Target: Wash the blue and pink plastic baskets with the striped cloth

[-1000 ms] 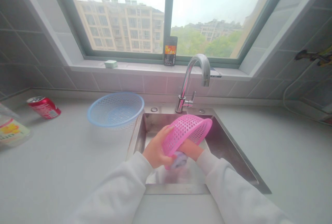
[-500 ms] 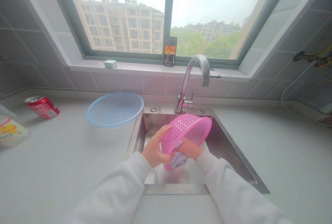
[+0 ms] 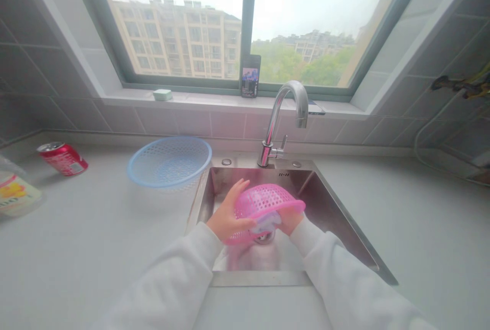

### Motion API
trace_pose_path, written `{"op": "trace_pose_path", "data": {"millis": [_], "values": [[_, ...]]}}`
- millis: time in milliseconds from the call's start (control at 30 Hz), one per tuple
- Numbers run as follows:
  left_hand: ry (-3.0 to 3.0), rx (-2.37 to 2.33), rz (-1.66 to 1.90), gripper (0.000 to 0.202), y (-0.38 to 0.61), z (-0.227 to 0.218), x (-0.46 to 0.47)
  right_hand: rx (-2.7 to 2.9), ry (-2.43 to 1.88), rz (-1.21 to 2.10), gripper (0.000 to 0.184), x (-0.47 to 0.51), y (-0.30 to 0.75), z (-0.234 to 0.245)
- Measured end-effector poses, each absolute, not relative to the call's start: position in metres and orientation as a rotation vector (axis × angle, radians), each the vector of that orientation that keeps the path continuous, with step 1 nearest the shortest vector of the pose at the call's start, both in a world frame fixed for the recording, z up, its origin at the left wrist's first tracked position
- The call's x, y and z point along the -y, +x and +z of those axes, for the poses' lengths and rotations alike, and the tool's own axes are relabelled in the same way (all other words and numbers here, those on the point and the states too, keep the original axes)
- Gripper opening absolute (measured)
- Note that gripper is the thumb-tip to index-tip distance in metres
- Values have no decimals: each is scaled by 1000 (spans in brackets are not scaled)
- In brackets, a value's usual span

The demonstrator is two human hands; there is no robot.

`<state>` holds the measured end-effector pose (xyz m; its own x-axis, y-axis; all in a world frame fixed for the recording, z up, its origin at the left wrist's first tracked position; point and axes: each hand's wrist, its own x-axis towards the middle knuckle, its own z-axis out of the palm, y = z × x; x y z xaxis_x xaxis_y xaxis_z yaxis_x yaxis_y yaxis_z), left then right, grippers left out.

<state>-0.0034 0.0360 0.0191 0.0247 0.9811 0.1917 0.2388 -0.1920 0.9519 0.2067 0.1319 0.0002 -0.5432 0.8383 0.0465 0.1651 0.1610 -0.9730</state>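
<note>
Tilted on its side over the steel sink (image 3: 344,228) is a pink colander (image 3: 268,196) full of small holes. My left hand (image 3: 228,216) grips its left side, thumb over the rim and fingers round the outside. Inside the colander's mouth, my right hand (image 3: 290,219) presses a pale purple and white cloth (image 3: 267,223) against the inner wall; its fingertips are hidden by the rim and the cloth. Below the colander shows part of the drain (image 3: 265,238).
A blue mesh basket (image 3: 170,162) stands left of the sink. A chrome faucet (image 3: 297,96) arches over the sink's back edge. Further left are a red can (image 3: 63,158) and a labelled bottle (image 3: 17,192). The sill holds a phone (image 3: 250,76) and a pale green block (image 3: 163,95).
The pink colander has turned and sunk lower, its opening now facing more downward. My right hand with the cloth has shifted slightly right and deeper under the rim. The phone's screen picture differs.
</note>
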Motion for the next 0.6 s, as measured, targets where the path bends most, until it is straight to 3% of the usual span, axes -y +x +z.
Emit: {"op": "trace_pose_path", "data": {"millis": [200,333,467,600], "values": [[1519,-1173,1198,114,1,28,-33,1700,-890,1547,17,-127,205,18],[1528,-1163,1281,100,9,32,-31,1726,-882,1566,21,-123,200,22],[1513,-1148,1385,93,10,27,-32,1958,-904,1558,37,-117,189,24],[1459,-1142,1464,90,7,22,-34,2080,-980,1540,34,-119,185,22]]}}
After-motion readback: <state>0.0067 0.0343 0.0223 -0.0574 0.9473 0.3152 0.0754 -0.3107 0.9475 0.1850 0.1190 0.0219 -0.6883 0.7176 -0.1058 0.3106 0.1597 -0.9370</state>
